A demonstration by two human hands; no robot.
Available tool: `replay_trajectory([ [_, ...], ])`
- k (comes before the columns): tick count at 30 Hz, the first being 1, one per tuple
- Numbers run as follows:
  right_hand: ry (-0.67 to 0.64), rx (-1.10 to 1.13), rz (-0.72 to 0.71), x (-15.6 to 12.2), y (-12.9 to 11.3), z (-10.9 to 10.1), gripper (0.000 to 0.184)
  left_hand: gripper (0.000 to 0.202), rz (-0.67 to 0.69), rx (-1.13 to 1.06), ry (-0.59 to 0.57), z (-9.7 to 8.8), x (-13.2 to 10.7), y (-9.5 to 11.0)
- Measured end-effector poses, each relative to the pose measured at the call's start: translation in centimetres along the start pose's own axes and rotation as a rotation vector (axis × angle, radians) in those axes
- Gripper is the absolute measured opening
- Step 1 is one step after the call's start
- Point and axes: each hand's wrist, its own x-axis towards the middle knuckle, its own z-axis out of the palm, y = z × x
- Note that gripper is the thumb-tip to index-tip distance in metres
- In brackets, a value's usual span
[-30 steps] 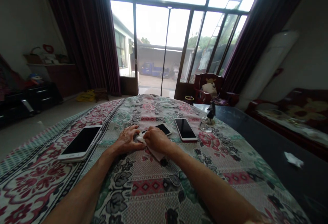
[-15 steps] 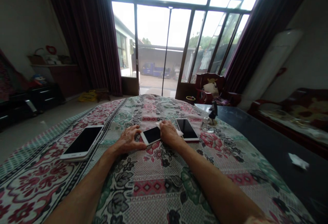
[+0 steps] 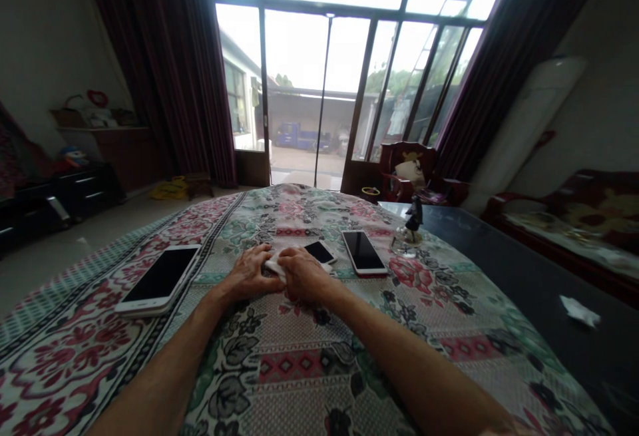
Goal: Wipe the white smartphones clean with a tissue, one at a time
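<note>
On a floral quilt [image 3: 287, 366] my left hand [image 3: 252, 273] and my right hand [image 3: 304, 275] meet over a crumpled white tissue [image 3: 275, 267], and the fingers of both press on it. A small black-screened smartphone [image 3: 320, 252] lies partly under my right hand, its lower part hidden. A larger white smartphone [image 3: 160, 278] lies face up left of my left hand. A rose-gold-edged smartphone [image 3: 363, 252] lies face up right of my right hand.
A small dark figurine on a glass base [image 3: 413, 221] stands at the quilt's far right edge. Beyond it is a dark tabletop [image 3: 524, 289] with a crumpled white tissue [image 3: 579, 311]. A red wooden chair [image 3: 404, 170] stands before the glass doors [image 3: 299, 90].
My right hand has moved left, back towards my left hand, carrying the tissue. The small smartphone has shifted right and turned, and now lies mostly beneath my right hand.
</note>
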Motion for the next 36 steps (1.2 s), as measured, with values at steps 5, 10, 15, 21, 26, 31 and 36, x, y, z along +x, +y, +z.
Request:
replay_trajectory([
  [5,0.042,-0.091,0.307,-0.2,3.5,-1.2,0.026,0.062,0.009,-0.021,0.016,-0.2,0.0,0.2],
  [10,0.054,-0.139,0.501,-0.5,5.3,-1.7,0.026,0.063,-0.005,-0.031,-0.011,-0.3,0.0,0.0],
  [15,0.1,-0.138,0.36,-0.7,4.1,-0.8,0.028,0.065,-0.01,-0.029,-0.037,-0.5,-0.1,0.1],
  [21,0.095,-0.062,0.063,-0.3,1.8,0.4,0.027,0.065,-0.004,-0.021,-0.041,-0.5,-0.2,0.1],
  [26,0.072,0.02,-0.114,0.1,1.4,0.8,0.025,0.066,0.002,0.005,-0.04,-0.5,-0.1,0.0],
  [31,0.085,0.041,-0.147,0.2,1.6,0.8,0.025,0.067,-0.012,0.02,-0.039,-0.5,-0.1,0.3],
  [36,0.118,0.073,-0.159,0.2,1.7,0.7,0.024,0.064,-0.005,0.006,-0.023,-0.5,-0.1,0.4],
])
